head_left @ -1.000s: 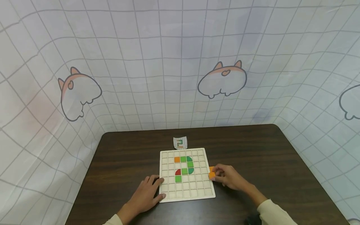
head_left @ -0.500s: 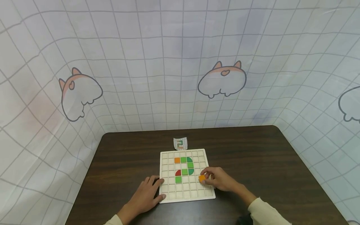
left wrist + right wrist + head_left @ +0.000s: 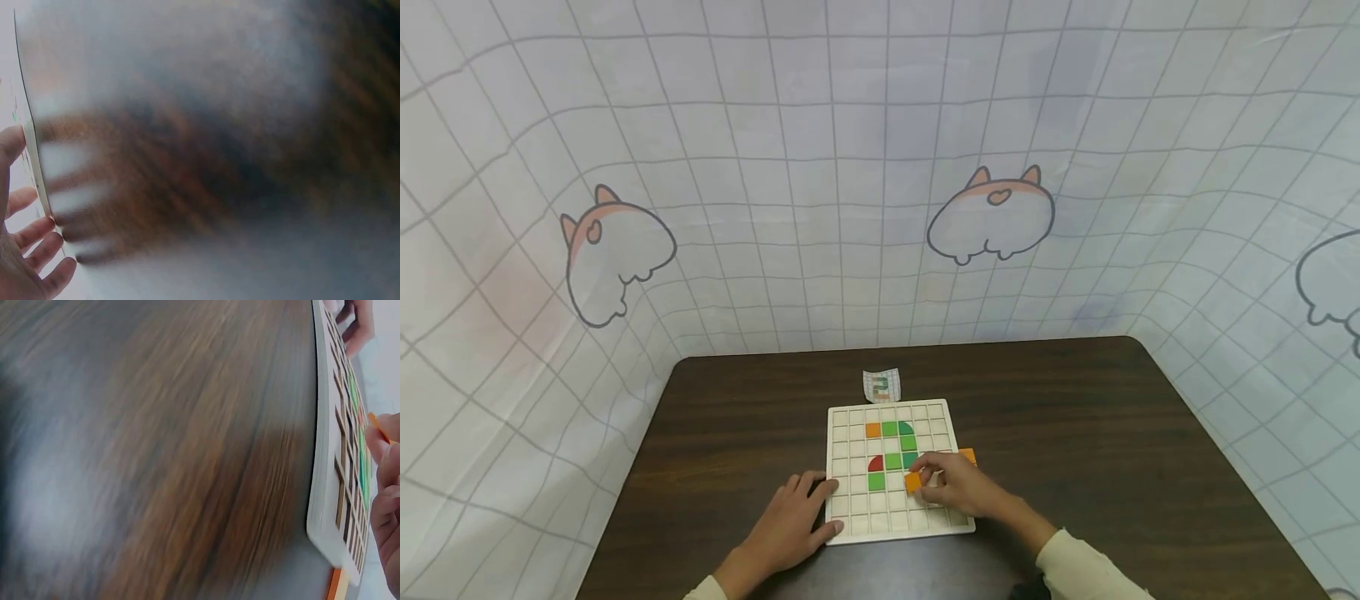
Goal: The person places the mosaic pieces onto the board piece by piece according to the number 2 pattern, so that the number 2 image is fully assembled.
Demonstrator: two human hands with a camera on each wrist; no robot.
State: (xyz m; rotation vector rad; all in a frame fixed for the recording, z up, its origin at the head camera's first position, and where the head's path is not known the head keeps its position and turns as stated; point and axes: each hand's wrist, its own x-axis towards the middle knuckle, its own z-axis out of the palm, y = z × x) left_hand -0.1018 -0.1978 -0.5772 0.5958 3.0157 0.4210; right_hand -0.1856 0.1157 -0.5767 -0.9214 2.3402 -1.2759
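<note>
A cream grid board [image 3: 857,525] lies on the dark wooden table, with green, teal, red and orange tiles set in several of its cells. Between thumb and fingers my right hand [image 3: 958,486] pinches an orange square tile [image 3: 913,482] over the board's right half. In the right wrist view that tile [image 3: 374,419] shows edge-on, above the grid. My left hand [image 3: 790,517] rests at the board's left edge, thumb and forefinger on the rim and the fingers fairly straight. The left wrist view shows its fingers [image 3: 37,231] spread beside the board's edge.
Another orange piece [image 3: 967,456] lies just off the board's right edge. Behind the board sits a small paper card [image 3: 882,386] printed with a coloured pattern. A white gridded cloth [image 3: 880,208] with animal drawings surrounds the table [image 3: 1075,417] at the back and sides.
My right hand has carried the orange tile leftward from beside the board's right edge to over the grid. The left hand has stayed at the left edge.
</note>
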